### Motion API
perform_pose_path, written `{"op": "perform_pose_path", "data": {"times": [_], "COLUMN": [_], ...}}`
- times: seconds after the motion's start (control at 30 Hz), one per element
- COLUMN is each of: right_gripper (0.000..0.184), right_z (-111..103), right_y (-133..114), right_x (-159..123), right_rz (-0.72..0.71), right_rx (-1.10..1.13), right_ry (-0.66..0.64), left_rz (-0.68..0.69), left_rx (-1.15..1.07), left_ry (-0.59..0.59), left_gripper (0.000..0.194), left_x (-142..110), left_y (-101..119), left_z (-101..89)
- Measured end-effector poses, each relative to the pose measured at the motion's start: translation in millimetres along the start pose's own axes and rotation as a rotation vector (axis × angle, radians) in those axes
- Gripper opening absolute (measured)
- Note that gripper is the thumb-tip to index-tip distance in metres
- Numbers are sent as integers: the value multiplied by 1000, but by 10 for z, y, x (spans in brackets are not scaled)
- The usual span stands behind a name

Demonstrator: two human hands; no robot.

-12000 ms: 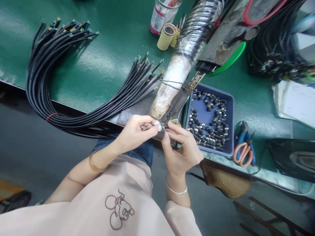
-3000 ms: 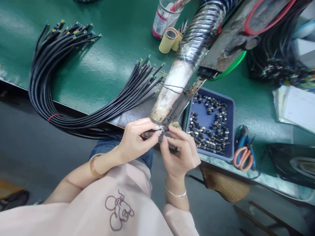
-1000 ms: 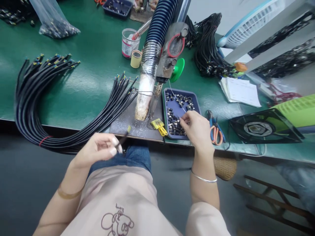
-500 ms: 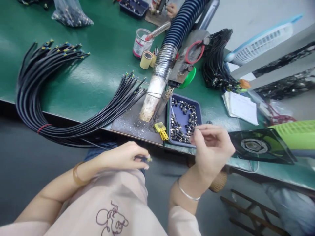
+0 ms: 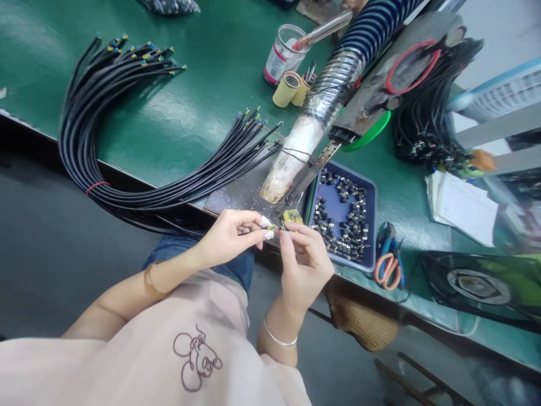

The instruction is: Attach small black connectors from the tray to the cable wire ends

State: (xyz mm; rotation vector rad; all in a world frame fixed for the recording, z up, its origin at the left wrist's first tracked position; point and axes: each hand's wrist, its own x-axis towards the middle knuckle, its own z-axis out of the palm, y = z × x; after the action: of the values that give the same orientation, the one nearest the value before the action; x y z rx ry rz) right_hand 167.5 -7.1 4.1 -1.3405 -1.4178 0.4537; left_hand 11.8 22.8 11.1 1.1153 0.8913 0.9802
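My left hand pinches a black cable close to its end, where thin yellow and green wires stick out past the fingertips. Facing it, my right hand has thumb and fingers closed on something small with a thin metallic part, mostly hidden. The two sets of fingertips nearly meet above the bench edge. Just behind them lies a yellow clip-like piece, partly covered. A soldering iron on a stand points down there. Right of it, a blue tray holds many small black connectors.
A bundle of black cables with a red tie curves over the bench edge at left. A ribbed hose reaches down beside the iron. Pliers, a black fan and papers lie to the right.
My right hand has moved left from the tray's front edge to my left hand. My left hand has come up slightly with the cable end. The view has shifted.
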Motion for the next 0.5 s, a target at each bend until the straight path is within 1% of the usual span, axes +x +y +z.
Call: {"op": "perform_pose_path", "data": {"times": [0.17, 0.3, 0.43, 0.5], "right_gripper": [4, 3, 3, 4], "right_z": [-22, -11, -15, -17], "right_y": [-13, 3, 40, 52], "right_x": [27, 44, 55, 50], "right_rz": [36, 71, 105, 109], "right_rx": [22, 74, 123, 121], "right_ry": [-58, -92, -111, -114], "left_rz": [8, 76, 161, 181], "left_rx": [7, 116, 239, 274], "left_ry": [-22, -3, -10, -21], "left_gripper": [11, 12, 22, 26], "left_x": [4, 4, 0, -7], "left_y": [-14, -41, -80, -74], "left_z": [0, 0, -9, -9]}}
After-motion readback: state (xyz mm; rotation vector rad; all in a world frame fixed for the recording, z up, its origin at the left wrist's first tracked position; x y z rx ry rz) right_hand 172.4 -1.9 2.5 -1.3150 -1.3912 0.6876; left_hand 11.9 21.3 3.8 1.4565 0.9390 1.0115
